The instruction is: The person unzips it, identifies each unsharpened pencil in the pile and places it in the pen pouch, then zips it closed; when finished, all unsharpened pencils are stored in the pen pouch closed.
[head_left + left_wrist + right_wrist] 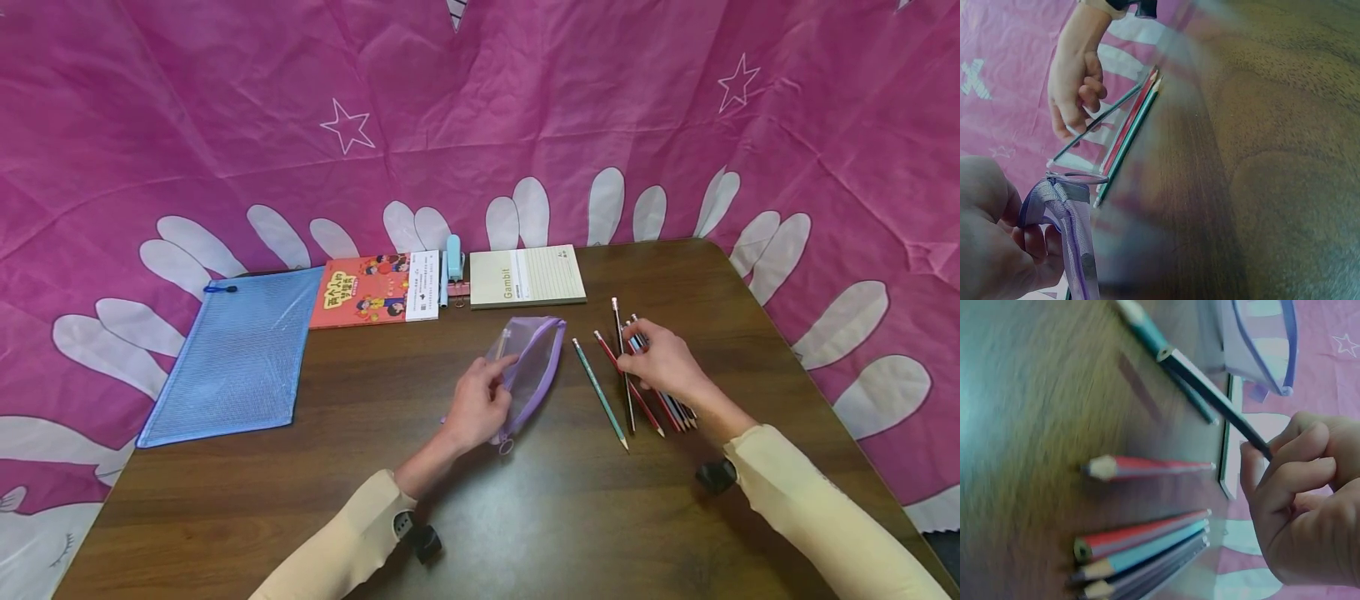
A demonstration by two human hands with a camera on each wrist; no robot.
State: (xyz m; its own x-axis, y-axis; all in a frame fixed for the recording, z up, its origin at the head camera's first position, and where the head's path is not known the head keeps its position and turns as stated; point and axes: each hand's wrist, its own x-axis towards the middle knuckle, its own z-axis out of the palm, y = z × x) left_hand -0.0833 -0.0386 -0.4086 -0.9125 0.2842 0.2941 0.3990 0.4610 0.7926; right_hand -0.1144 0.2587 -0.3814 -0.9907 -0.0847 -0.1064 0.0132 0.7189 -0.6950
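The left hand (480, 404) grips the near side of a purple pouch (534, 360), whose zip is undone and whose mouth gapes toward the right hand (663, 360). That hand pinches a dark pencil (1216, 402), tilted and outside the pouch. Through the pouch's clear side, just beyond the left fingers, shows a slim thing, seemingly a pencil; whether more lie inside I cannot tell.

Between the hands a green pencil (598, 392) lies on the table (487, 542). A red pencil (1147, 467) is just beside the right hand, and below that hand is a bunch of pencils (678, 414), red, blue and dark. So most of the pencils in sight appear to be outside the pouch.

Farther out, past both hands, are a notepad (558, 275), a stapler (453, 257) and a book (348, 292); beyond and left of the left hand, a blue bag (243, 358).
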